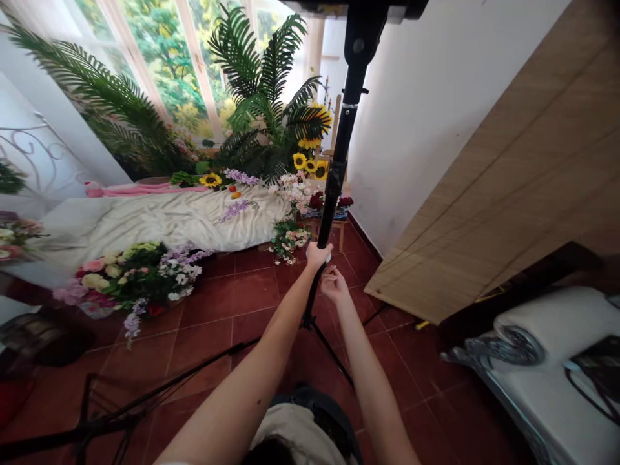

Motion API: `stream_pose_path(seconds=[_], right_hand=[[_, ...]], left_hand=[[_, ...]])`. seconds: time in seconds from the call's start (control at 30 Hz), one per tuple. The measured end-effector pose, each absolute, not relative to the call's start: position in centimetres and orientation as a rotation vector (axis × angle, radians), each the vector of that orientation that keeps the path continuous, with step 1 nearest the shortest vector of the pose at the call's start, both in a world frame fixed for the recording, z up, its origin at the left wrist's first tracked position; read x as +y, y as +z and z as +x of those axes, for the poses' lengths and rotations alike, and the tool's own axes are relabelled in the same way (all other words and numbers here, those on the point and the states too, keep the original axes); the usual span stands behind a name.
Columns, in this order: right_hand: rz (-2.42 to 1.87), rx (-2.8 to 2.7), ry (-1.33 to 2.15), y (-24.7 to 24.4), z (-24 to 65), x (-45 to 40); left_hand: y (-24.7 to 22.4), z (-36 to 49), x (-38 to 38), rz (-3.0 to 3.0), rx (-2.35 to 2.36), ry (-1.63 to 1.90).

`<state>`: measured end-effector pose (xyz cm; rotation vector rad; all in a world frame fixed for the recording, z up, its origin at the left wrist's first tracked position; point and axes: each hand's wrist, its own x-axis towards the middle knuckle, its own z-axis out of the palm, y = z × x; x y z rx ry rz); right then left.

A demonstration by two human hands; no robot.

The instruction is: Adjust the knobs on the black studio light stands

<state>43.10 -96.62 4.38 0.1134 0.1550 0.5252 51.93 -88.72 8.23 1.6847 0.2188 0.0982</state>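
A black stand [334, 184] rises from its tripod legs on the floor to a dark fixture at the top edge. My left hand [318, 256] is wrapped round its pole near the middle of the view. Just below and to the right, my right hand [334, 283] is beside the pole, its fingers curled loosely and partly spread. Nothing can be made out between those fingers. Something small and white shows at the pole behind my left hand, mostly hidden.
A cream-draped bed [194, 216] with flowers lies ahead, palm leaves [271, 84] behind it. A bouquet [140, 271] is at left. Black stand legs [194, 368] cross the lower left. A wooden panel [475, 168] leans at right, above a white cushioned seat [557, 400].
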Motion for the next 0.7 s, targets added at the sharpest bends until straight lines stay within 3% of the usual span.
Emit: stream_pose_path(seconds=[0.23,0.7], right_hand=[[-0.106,0.112,0.489,4.6,43.1,-96.8],[-0.146,0.011,0.54,4.3,43.3,-97.4]], left_hand=[[8.7,51.6,-88.8,1.722,0.243,0.163],[7.3,52.6,-89.1,1.757,0.221,0.245]])
